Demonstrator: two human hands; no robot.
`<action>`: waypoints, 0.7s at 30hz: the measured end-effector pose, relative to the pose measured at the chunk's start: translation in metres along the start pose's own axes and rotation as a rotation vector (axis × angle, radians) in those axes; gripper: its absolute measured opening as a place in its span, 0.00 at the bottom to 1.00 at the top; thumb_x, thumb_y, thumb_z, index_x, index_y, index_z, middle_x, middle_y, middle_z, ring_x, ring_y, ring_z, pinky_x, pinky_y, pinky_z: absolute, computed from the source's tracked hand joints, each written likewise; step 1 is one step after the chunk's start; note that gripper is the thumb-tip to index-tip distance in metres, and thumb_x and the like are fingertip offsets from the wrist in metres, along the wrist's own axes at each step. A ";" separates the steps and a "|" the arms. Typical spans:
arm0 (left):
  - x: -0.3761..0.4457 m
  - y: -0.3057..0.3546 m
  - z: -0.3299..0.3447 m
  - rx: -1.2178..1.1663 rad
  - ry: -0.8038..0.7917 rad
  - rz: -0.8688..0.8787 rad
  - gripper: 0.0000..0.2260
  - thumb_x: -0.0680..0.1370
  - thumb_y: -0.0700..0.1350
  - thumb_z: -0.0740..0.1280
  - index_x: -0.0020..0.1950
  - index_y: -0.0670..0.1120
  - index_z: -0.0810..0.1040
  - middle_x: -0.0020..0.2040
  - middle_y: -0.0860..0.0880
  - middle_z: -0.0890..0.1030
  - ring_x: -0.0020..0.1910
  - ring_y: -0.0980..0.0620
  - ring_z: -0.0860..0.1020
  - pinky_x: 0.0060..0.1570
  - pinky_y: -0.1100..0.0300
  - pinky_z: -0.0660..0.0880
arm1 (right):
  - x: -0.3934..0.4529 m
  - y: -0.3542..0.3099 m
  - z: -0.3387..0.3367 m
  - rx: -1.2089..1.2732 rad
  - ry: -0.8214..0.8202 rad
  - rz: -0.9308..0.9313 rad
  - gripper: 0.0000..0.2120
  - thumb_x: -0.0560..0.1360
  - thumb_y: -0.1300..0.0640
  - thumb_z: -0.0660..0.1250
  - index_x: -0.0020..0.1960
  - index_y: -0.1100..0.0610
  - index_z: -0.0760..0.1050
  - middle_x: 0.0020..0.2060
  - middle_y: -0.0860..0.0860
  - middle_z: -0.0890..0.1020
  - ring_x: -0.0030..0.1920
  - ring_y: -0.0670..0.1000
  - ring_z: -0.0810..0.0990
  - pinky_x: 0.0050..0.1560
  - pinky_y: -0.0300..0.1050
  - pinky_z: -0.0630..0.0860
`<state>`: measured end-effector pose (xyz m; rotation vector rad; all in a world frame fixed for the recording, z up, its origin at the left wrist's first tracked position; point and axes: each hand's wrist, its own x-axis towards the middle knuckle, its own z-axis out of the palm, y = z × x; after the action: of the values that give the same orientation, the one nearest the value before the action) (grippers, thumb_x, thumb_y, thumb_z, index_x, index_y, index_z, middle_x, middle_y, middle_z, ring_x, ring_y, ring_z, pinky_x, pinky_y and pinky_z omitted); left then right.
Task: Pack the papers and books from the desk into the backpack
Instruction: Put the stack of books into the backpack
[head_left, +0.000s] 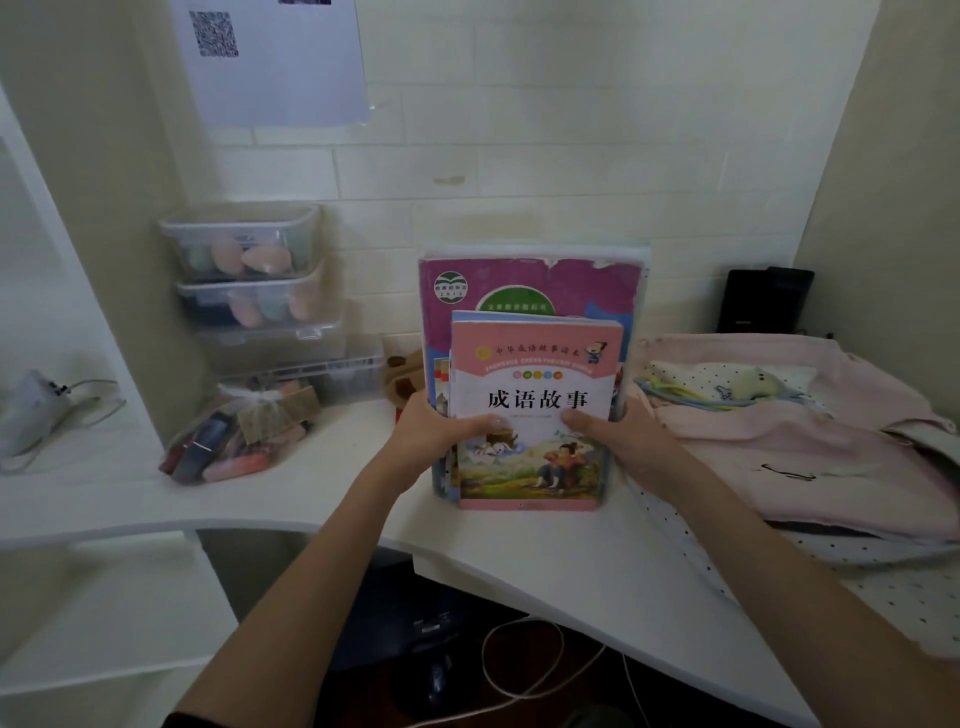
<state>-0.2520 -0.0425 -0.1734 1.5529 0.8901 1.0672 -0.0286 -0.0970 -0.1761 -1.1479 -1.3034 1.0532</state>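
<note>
A stack of books and papers (530, 291) stands upright on its lower edge on the white desk (571, 561), its covers facing me. The front book (535, 364) has a pink cover with large black characters; behind it is a bigger magenta book. My left hand (439, 428) grips the stack's left side, thumb across the front cover. My right hand (618, 434) grips the right side the same way. A pink backpack (810, 441) lies on the desk just right of the stack, its opening showing a dotted lining.
Stacked clear plastic boxes (249, 280) stand at the back left, with a clear bag of small items (239, 436) in front of them. A black device (763, 301) stands against the wall at the back right. Cables (519, 670) hang under the desk.
</note>
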 end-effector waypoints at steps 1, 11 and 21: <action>0.001 0.002 0.000 0.010 0.009 0.001 0.17 0.65 0.40 0.78 0.49 0.53 0.77 0.42 0.58 0.84 0.41 0.58 0.84 0.35 0.65 0.79 | 0.000 -0.001 0.000 0.005 0.008 -0.003 0.22 0.64 0.51 0.74 0.57 0.51 0.76 0.53 0.51 0.84 0.52 0.53 0.83 0.55 0.54 0.78; 0.018 0.033 0.015 0.027 -0.035 0.048 0.18 0.65 0.42 0.78 0.51 0.49 0.79 0.47 0.50 0.85 0.44 0.51 0.85 0.42 0.55 0.82 | -0.004 -0.015 -0.015 0.120 0.134 -0.077 0.12 0.71 0.55 0.71 0.54 0.50 0.77 0.51 0.45 0.84 0.50 0.47 0.83 0.33 0.41 0.79; 0.007 0.019 0.008 0.023 -0.133 0.075 0.26 0.64 0.39 0.78 0.59 0.47 0.75 0.52 0.49 0.84 0.50 0.50 0.83 0.50 0.51 0.81 | -0.011 -0.010 -0.016 0.109 0.078 -0.098 0.21 0.64 0.56 0.75 0.56 0.55 0.77 0.50 0.54 0.85 0.51 0.56 0.84 0.52 0.55 0.80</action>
<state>-0.2410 -0.0425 -0.1541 1.6676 0.7605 0.9967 -0.0134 -0.1099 -0.1674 -1.0234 -1.2136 0.9857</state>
